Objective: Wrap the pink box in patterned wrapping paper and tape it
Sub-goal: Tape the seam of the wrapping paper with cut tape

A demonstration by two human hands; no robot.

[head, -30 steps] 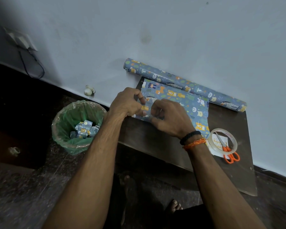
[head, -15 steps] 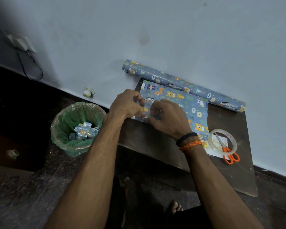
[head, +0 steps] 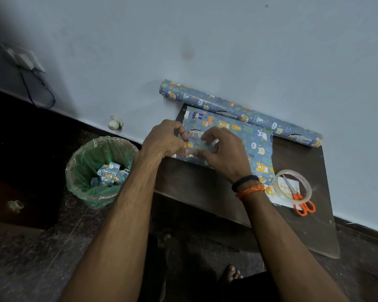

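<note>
Both hands' [head: 165, 139] [head: 222, 150] grip pinching wrapped box [head: 200, 143]; paper roll [head: 238, 111], tape [head: 292, 187], scissors [head: 299, 200] nearby.

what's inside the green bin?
The green-lined bin holds crumpled scraps of patterned wrapping paper, the same blue animal print as the roll by the wall. Anything beneath the scraps is covered; the bin's bottom is not visible.

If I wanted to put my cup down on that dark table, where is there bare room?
Bare wood shows along the table's near edge, below the wrapped box, and at the near right corner below the scissors. The far side is crowded: paper roll, both hands, and the tape ring.
</note>
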